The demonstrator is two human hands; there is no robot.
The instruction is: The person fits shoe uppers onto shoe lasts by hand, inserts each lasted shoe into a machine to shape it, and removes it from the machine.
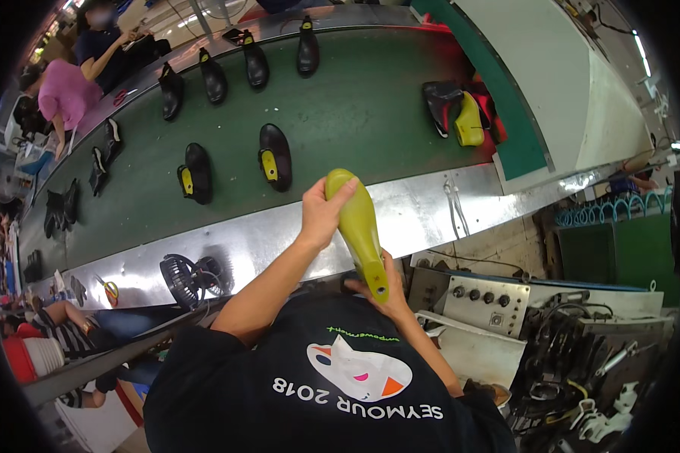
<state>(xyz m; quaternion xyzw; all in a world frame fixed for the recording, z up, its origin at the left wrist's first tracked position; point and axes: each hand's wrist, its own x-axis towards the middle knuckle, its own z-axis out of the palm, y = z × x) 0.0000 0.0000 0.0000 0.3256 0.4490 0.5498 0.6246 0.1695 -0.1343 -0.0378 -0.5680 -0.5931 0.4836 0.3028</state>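
Observation:
A yellow-green shoe last [360,226] is held in front of my chest, toe end up and away from me. My left hand [322,215] is closed round its toe end, thumb on top. My right hand [391,293] grips the heel end from below and the right, partly hidden by the last. Just beyond, on a green conveyor belt [140,181], stand a black shoe [278,151] and another black shoe [197,170], each with a yellow last in it.
A shiny metal ledge [423,200] runs along the belt, with a small black fan [185,279] and scissors [110,293]. Several black shoes line the far side. At the right lie a loose last [470,124], a black upper [442,102] and a knobbed control panel [487,303]. People sit across the belt.

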